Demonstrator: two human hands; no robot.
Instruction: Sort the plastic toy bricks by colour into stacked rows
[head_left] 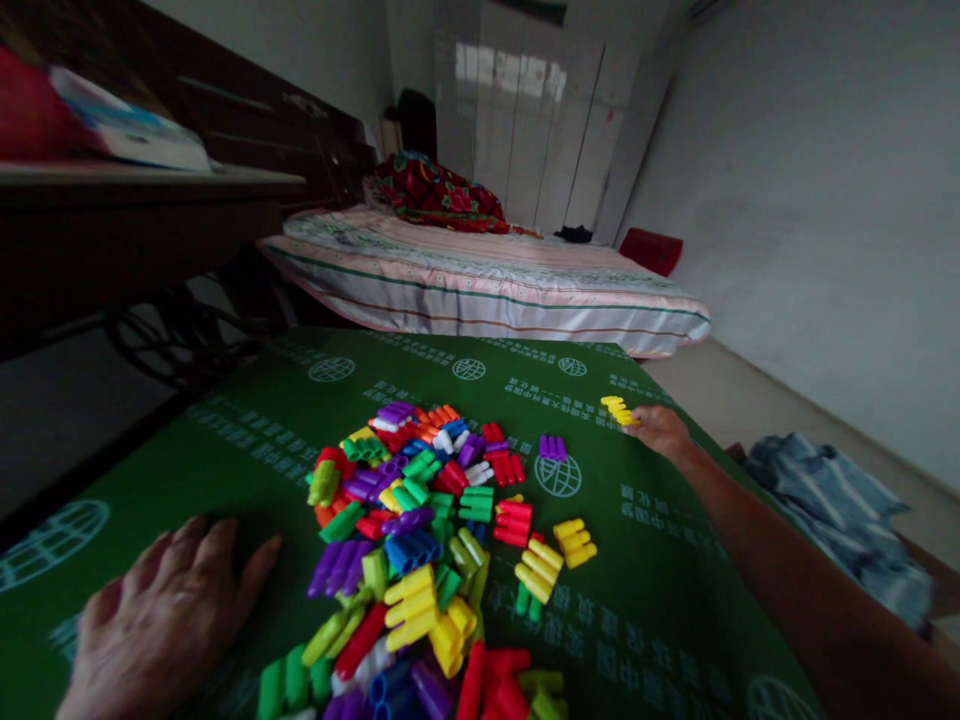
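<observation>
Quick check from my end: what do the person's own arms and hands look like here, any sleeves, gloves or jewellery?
Both hands are bare, with no gloves. The left hand shows no ring or watch in view; its wrist is cut off by the frame. The right hand leads back along a bare forearm, no sleeve, strap or watch visible on it.

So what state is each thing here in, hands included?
left hand: flat on the green cloth, fingers spread, holding nothing
right hand: stretched far out, at the lone yellow piece
yellow piece: apart at the far edge
plastic pieces: loosely heaped, mixed colours
purple piece: lying alone
green cloth: spread flat
bed: covered, bedding bunched at its far end
</observation>
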